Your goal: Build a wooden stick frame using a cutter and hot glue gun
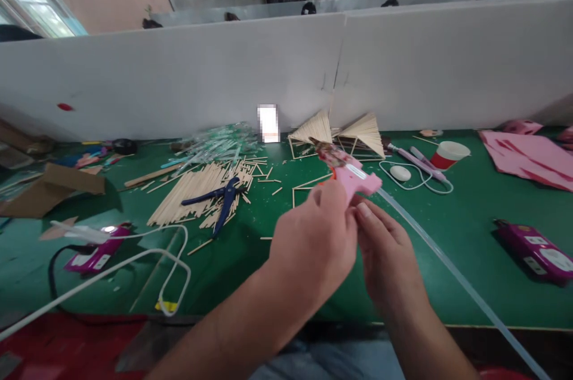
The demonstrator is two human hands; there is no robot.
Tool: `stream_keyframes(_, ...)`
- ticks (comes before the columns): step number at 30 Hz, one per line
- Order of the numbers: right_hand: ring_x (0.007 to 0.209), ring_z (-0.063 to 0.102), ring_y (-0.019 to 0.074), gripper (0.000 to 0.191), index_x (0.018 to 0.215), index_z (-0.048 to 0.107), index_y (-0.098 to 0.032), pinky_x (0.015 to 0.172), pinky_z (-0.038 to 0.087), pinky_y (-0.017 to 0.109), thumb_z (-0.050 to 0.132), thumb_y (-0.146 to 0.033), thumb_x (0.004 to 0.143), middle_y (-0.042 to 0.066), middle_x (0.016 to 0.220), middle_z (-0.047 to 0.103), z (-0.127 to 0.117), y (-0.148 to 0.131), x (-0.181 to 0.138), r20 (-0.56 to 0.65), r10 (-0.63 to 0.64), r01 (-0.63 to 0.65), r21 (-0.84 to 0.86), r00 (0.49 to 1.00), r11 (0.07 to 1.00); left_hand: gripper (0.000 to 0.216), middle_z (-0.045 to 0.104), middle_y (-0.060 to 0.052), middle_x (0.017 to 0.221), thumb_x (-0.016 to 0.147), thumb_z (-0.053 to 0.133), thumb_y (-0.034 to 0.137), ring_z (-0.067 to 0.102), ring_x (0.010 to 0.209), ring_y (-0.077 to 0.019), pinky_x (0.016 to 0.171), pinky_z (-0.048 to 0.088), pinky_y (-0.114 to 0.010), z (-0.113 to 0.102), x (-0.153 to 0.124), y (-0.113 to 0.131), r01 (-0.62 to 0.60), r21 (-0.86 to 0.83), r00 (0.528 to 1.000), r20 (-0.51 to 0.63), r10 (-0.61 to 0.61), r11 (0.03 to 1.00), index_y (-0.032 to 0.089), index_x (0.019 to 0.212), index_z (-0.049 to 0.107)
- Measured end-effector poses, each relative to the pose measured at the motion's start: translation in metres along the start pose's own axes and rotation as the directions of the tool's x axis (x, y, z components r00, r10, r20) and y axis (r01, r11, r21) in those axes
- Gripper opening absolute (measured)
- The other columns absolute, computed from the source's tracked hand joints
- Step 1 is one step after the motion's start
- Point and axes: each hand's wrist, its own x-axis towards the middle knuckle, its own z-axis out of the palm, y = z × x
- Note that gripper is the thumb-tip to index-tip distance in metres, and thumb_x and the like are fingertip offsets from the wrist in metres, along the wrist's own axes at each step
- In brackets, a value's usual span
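My left hand is closed round the grip of a pink hot glue gun, which points away from me over the green table. My right hand sits just right of it, fingers bent, thumb tip pressed at the gun's rear where a long clear glue stick enters; the stick runs down to the lower right. Beyond the gun stand two fan-shaped roofs of thin wooden sticks. A heap of loose wooden sticks lies to the left with blue cutters on top.
A white partition closes off the back. A red and white cup, white cable and pens sit at right, with pink paper and a magenta box. Cardboard, another magenta device and a white cord lie at left.
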Motion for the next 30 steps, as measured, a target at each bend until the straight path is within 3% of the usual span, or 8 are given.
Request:
stream_keyframes(5, 0.057, 0.059, 0.0127, 0.025, 0.072, 0.069, -0.018, 0.047, 0.047, 0.021, 0.078, -0.040, 0.064, -0.001, 0.063, 0.066, -0.022, -0.003, -0.006, -0.161, 0.140, -0.134, 0.050, 0.977, 0.990, 0.006, 0.061, -0.003, 0.074, 0.084, 0.051, 0.021, 0.056, 0.051, -0.0171, 0.039, 0.031, -0.028, 0.021, -0.022, 0.021, -0.205, -0.062, 0.977, 0.046, 0.208, 0.977, 0.020, 0.089, 0.047)
stream_keyframes(8, 0.055, 0.059, 0.0133, 0.023, 0.069, 0.067, -0.018, 0.050, 0.050, 0.023, 0.075, -0.039, 0.064, -0.001, 0.061, 0.064, -0.049, 0.002, 0.000, -0.250, 0.116, -0.118, 0.006, 0.961, 0.993, 0.020, 0.065, -0.006, 0.086, 0.085, 0.051, 0.030, 0.061, 0.065, -0.0198, 0.050, 0.046, -0.031, 0.026, -0.038, 0.017, -0.303, -0.252, 0.944, 0.056, 0.326, 0.919, 0.017, 0.100, 0.050)
stream_keyframes(11, 0.060, 0.062, 0.0149, 0.025, 0.076, 0.069, -0.017, 0.052, 0.053, 0.024, 0.071, -0.039, 0.064, 0.001, 0.067, 0.067, -0.083, 0.008, 0.020, -0.338, 0.091, -0.127, -0.087, 0.937, 0.988, 0.015, 0.066, -0.005, 0.082, 0.083, 0.055, 0.024, 0.062, 0.070, -0.0193, 0.060, 0.049, -0.032, 0.028, -0.049, -0.013, -0.393, -0.355, 0.919, -0.128, 0.373, 0.848, 0.017, 0.096, 0.053)
stream_keyframes(15, 0.056, 0.061, 0.0139, 0.020, 0.073, 0.067, -0.016, 0.047, 0.051, 0.022, 0.067, -0.035, 0.069, 0.002, 0.064, 0.066, -0.120, 0.010, 0.058, -0.361, 0.134, -0.240, -0.266, 0.923, 0.934, 0.012, 0.061, 0.000, 0.074, 0.079, 0.058, 0.011, 0.057, 0.063, -0.0115, 0.061, 0.047, -0.024, 0.038, -0.051, -0.080, -0.244, -0.422, 0.961, -0.227, 0.159, 0.873, 0.019, 0.088, 0.054)
stream_keyframes(18, 0.053, 0.060, 0.0142, 0.017, 0.071, 0.066, -0.016, 0.042, 0.049, 0.022, 0.070, -0.033, 0.069, 0.002, 0.062, 0.065, -0.136, 0.012, 0.083, -0.373, 0.177, -0.303, -0.313, 0.911, 0.900, 0.008, 0.058, 0.000, 0.073, 0.082, 0.057, 0.018, 0.055, 0.059, -0.0095, 0.058, 0.046, -0.022, 0.053, -0.046, -0.125, 0.023, -0.388, 0.996, -0.072, -0.056, 0.922, 0.018, 0.090, 0.055)
stream_keyframes(21, 0.054, 0.060, 0.0132, 0.016, 0.070, 0.065, -0.016, 0.043, 0.050, 0.021, 0.069, -0.032, 0.070, 0.002, 0.064, 0.064, -0.143, 0.018, 0.101, -0.341, 0.215, -0.334, -0.343, 0.915, 0.878, 0.019, 0.059, 0.000, 0.077, 0.082, 0.058, 0.027, 0.055, 0.058, -0.0096, 0.057, 0.047, -0.022, 0.070, -0.042, -0.152, 0.207, -0.391, 0.972, 0.183, -0.145, 0.897, 0.018, 0.099, 0.055)
stream_keyframes(25, 0.058, 0.062, 0.0136, 0.017, 0.075, 0.064, -0.018, 0.055, 0.056, 0.025, 0.063, -0.035, 0.075, 0.003, 0.069, 0.066, -0.144, 0.027, 0.113, -0.281, 0.242, -0.345, -0.413, 0.929, 0.843, 0.032, 0.059, 0.000, 0.086, 0.080, 0.060, 0.032, 0.051, 0.057, -0.0090, 0.058, 0.046, -0.023, 0.090, -0.038, -0.158, 0.228, -0.353, 0.908, 0.413, -0.067, 0.907, 0.020, 0.109, 0.055)
stream_keyframes(30, 0.047, 0.058, 0.0161, 0.027, 0.068, 0.064, -0.018, 0.049, 0.052, 0.030, 0.064, -0.044, 0.074, 0.003, 0.056, 0.063, -0.147, 0.028, 0.124, -0.283, 0.248, -0.375, -0.653, 0.927, 0.657, 0.022, 0.059, 0.001, 0.080, 0.080, 0.059, 0.029, 0.052, 0.060, -0.0106, 0.059, 0.041, -0.024, 0.104, -0.027, -0.151, 0.176, -0.356, 0.866, 0.500, 0.028, 0.918, 0.023, 0.101, 0.062)
